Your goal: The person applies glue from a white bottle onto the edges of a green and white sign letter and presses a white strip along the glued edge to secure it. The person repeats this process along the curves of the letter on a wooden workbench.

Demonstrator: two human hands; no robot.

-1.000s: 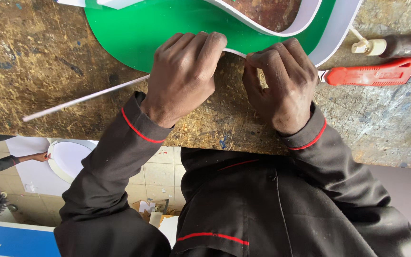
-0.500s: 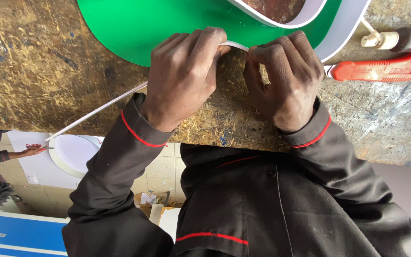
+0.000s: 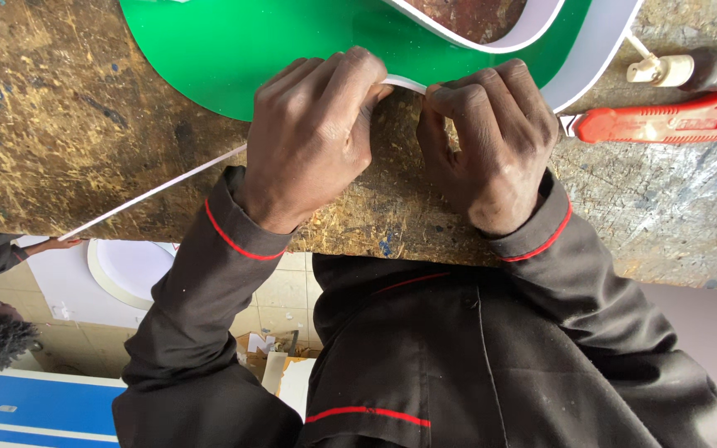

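Observation:
A green plastic sheet (image 3: 267, 46) with a curved edge lies on a worn chipboard workbench (image 3: 60, 124). A thin white strip (image 3: 155, 191) runs along that edge and trails off to the lower left. My left hand (image 3: 313, 137) presses and pinches the strip against the green edge. Just to its right, my right hand (image 3: 491, 137) pinches the same strip where it meets the sheet. A raised white rim (image 3: 591, 58) borders the sheet at the upper right.
A red utility knife (image 3: 665, 120) lies on the bench right of my right hand, with a white-tipped glue tube (image 3: 665, 70) above it. Below the bench edge are a tiled floor, a white round disc (image 3: 130, 270), a blue board and another person at far left.
The green sheet and my hands sit slightly lower and closer in view. Both hands have kept their pinch on the white strip, shifting a little along the edge.

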